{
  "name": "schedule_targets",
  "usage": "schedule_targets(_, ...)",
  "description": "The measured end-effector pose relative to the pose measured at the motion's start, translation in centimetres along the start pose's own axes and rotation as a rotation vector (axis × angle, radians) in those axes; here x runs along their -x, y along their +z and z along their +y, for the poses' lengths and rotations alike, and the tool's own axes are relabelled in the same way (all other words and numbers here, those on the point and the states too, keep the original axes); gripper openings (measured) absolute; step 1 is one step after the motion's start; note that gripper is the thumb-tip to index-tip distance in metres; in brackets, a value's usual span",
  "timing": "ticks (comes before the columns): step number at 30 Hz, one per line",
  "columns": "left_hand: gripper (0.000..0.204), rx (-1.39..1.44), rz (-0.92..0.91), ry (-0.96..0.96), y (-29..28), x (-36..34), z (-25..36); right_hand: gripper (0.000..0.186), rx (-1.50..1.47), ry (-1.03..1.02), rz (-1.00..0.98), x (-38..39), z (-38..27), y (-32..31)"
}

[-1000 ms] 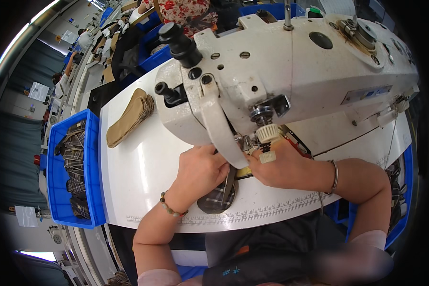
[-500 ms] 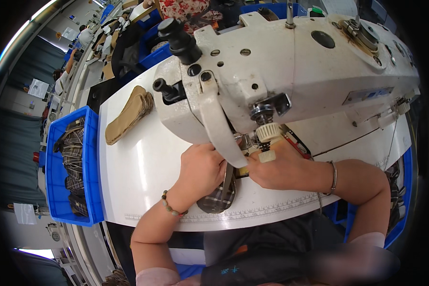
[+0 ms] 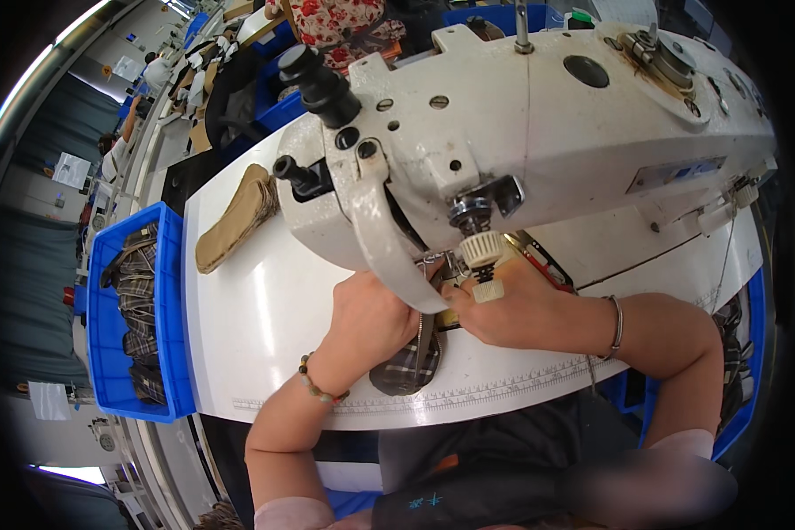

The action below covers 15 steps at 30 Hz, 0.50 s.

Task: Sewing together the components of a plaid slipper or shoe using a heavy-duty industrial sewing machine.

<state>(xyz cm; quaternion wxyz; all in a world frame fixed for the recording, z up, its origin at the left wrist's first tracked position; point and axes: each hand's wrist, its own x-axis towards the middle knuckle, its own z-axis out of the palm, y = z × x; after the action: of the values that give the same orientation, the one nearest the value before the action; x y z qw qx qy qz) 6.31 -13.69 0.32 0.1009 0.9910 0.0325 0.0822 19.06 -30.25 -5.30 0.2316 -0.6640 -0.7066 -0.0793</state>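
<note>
A plaid fabric piece (image 3: 405, 369) with a dark zipper-like strip (image 3: 426, 334) lies under the head of a white sewing machine (image 3: 539, 115). My left hand (image 3: 373, 320) is closed on the plaid piece at its left side, with the fingertips partly behind the machine's curved white lever (image 3: 384, 238). On the other side of the needle area, my right hand (image 3: 517, 309) has its fingers curled and its thumb close to the strip. The machine's tension knob hides part of that hand, and what its fingers grip cannot be made out.
A stack of tan shaped pieces (image 3: 237, 221) lies on the white table (image 3: 265, 353). Left of it, a blue bin (image 3: 170, 318) holds plaid pieces. Another blue bin (image 3: 756, 344) is at right. A red-and-black hand tool (image 3: 543, 263) lies behind my right hand. People work farther back.
The view has shifted slightly, moving the machine head a little left in the picture. The plaid piece's strip has turned more upright between my hands. Both hands stay nearly in place.
</note>
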Motion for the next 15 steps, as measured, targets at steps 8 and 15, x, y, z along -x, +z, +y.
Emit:
schedule_targets(8, 0.030, 0.000, 0.058, -0.001, 0.6, 0.6, 0.2, 0.005, -0.058, -0.026, -0.016, 0.2, 0.5, -0.5)
schedule_targets(15, 0.032, 0.020, 0.068, 0.013, 0.6, 0.6, 0.8, 0.037, 0.238, -0.197, -0.432, 0.3, 0.7, -2.0)
